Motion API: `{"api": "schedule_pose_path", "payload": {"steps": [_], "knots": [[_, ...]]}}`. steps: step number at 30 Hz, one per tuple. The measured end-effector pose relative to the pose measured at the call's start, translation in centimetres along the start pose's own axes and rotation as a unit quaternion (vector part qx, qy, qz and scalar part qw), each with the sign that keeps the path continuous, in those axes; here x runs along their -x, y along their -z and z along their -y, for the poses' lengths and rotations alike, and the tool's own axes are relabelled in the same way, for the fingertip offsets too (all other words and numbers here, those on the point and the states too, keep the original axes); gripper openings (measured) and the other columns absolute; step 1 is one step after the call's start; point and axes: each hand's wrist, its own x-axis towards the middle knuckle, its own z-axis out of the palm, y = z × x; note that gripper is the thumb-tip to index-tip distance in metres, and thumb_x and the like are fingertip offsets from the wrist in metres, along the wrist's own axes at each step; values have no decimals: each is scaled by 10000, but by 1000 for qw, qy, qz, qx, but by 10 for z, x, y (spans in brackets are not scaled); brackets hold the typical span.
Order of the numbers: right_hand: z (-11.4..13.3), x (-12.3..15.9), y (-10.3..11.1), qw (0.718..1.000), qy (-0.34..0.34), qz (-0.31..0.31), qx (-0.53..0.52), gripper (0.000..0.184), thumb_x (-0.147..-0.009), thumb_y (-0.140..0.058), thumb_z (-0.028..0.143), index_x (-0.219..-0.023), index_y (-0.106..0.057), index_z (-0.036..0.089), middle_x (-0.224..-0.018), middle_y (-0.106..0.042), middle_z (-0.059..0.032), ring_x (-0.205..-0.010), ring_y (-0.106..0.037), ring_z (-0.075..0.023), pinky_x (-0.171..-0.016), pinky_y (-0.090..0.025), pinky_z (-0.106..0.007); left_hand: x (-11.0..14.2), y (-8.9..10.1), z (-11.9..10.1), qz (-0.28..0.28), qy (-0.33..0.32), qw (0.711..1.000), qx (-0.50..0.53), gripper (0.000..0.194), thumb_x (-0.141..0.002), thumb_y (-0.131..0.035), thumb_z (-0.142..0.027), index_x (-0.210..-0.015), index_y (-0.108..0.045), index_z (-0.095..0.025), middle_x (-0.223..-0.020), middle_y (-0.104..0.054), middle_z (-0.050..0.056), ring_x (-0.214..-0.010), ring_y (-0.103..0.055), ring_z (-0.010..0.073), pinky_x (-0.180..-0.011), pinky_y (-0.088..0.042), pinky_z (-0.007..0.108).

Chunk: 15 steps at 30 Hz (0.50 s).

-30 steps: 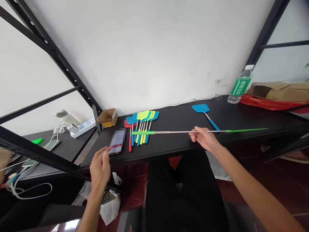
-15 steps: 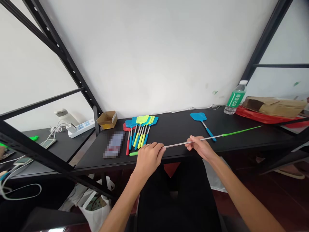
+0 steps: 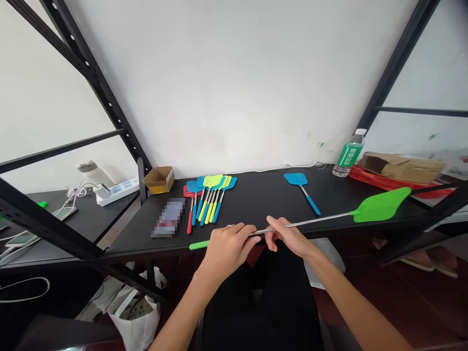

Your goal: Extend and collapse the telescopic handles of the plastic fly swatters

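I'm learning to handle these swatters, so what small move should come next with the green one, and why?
Probably slide the right hand along the shaft toward the green head: it sits close to the left hand, which grips near the green handle, and much bare shaft lies beyond it.

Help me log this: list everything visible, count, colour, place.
held flyswatter: one, green, near edge
fanned flyswatters: several, red, blue, yellow, desk left
lone flyswatter: one, blue, desk right
pixelated phone: one, colour unclear, left
open box: one, brown, behind phone
bottle: one, clear, desk right
cardboard: one, brown, on red plastic
power strip: one, white, left
flask: one, whitish, left
cables: several, white, left
bag: one, white, under desk
desk: one, black, centre
posts: several, black, sides
left hand: one, around held flyswatter
right hand: one, at held flyswatter
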Motion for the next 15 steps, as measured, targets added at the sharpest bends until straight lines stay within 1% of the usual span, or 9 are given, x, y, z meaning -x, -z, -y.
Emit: {"api": "schedule_pose_path", "payload": {"steps": [4,8,11,15], "knots": [[3,3,0,1000,4,16,15,650,-1004,-440,577,-570,-700,169,-531,-595,-54,-529,-559,-162,-609,-448,-312,0,3,2,15,4,1000,2,325,-1035,-437,-405,-931,-687,-224,-700,-643,27,-569,-558,157,-518,-215,299],[7,5,3,997,26,43,53,623,-1027,-426,517,-625,-727,149,-579,-629,-59,-567,-577,-164,-659,-467,-316,-1,14,4,46,2,998,38,396,-1043,-418,-412,-815,-665,-202,-686,-640,25,-575,-553,149,-530,-206,292],[10,7,5,995,41,54,71,612,-1044,-403,476,-664,-742,138,-604,-644,-60,-592,-589,-164,-688,-477,-319,-1,20,4,71,10,995,70,405,-1050,-409,-403,-821,-671,-196,-703,-652,19,-604,-558,144,-553,-233,279],[16,9,8,993,48,63,86,571,-1048,-414,455,-721,-757,137,-634,-653,-58,-653,-607,-170,-722,-482,-317,-1,25,5,90,23,990,107,383,-1047,-429,-400,-866,-702,-201,-713,-661,10,-636,-562,139,-587,-274,264]]}}
